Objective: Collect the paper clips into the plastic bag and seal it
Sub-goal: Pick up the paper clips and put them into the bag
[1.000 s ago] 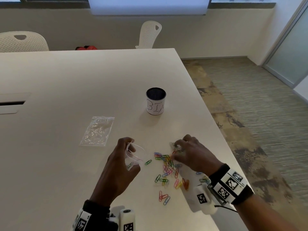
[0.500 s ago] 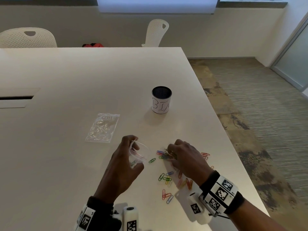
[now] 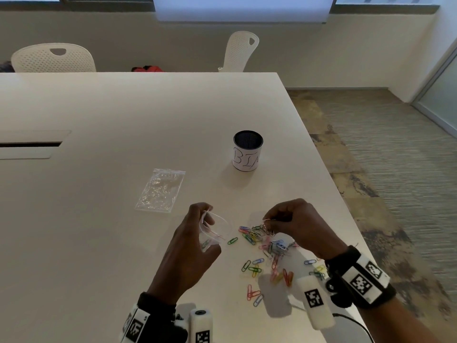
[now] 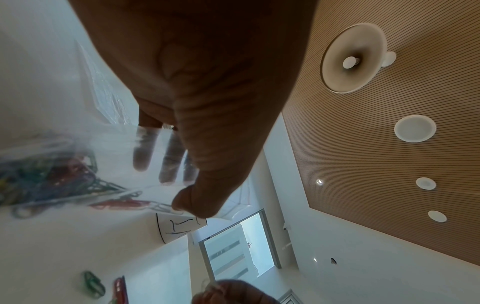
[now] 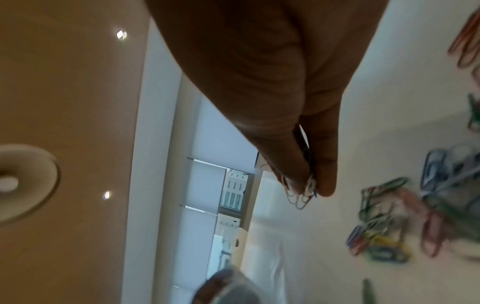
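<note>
Holding the small clear plastic bag (image 3: 212,229) with its mouth gaping toward three o'clock, your left hand (image 3: 195,246) pinches its rim. Your right hand (image 3: 300,225) pinches a bunch of thin wire paper clips (image 3: 265,229) above the colourful scattered clips (image 3: 269,258). The smooth white desk (image 3: 111,125) edge runs close at four o'clock; open surface lies from nine to twelve o'clock.

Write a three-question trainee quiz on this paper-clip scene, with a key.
1. True or false: the left hand holds an open plastic bag.
2. What does the right hand pinch? A) a pen B) a bunch of paper clips C) the cup
3. What word starts on the black cup?

Key: 1 true; 2 B; 3 "BI", the rest hidden.
</note>
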